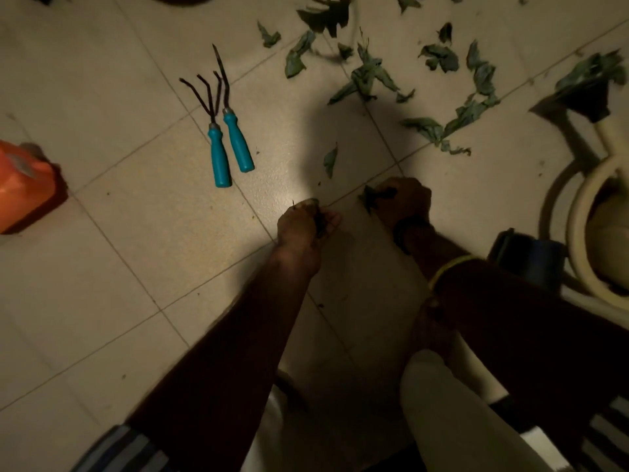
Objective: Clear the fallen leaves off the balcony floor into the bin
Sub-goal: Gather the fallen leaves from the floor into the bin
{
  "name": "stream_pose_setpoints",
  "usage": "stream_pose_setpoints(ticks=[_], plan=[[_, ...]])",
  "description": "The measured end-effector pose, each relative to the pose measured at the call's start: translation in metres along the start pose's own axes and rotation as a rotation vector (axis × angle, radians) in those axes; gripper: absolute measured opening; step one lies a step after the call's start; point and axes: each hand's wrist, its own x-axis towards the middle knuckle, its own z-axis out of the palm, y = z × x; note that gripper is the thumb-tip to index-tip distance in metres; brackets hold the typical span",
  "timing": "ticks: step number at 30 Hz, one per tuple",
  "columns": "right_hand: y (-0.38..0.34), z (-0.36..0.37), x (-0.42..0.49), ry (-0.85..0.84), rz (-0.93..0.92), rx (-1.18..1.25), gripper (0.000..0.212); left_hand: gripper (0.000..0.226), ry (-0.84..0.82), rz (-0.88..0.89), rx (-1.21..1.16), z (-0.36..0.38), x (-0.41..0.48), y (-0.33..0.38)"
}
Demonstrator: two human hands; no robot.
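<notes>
Where hands gather, garden tools (224,131), orange container (23,185) nearby

Two hand tools (224,131) side by side on floor (119,267), left of scattered leaves (442,97); container (23,185) far left.

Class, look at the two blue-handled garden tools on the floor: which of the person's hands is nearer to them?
Left. The left hand is just below and right of the blue-handled garden tools; the right hand, gripping a leaf, lies farther right.
</notes>
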Motion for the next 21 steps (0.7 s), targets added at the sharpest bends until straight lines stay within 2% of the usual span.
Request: stream_pose_setpoints(ticks=[4,6,9,13,21], plan=[[-0.045,-0.057,-0.059,-0.011,0.222,0.285,0.013,0.014,-0.02,0.002,-0.053,0.004,-0.058,0.025],[-0.074,-0.089,-0.092,-0.02,0.315,0.518,0.01,0.014,-0.059,0.022,-0.071,0.003,-0.094,0.036],[-0.129,-0.138,-0.145,-0.043,0.399,0.902,0.015,0.015,-0.118,0.052,-0.109,0.0,-0.159,0.054],[-0.207,-0.208,-0.221,-0.081,0.32,1.055,0.025,0.016,-0.161,0.103,-0.135,-0.007,-0.265,0.085],[-0.343,-0.329,-0.385,-0.206,0.148,1.223,0.02,0.021,-0.281,0.272,-0.372,-0.059,-0.492,0.147]])
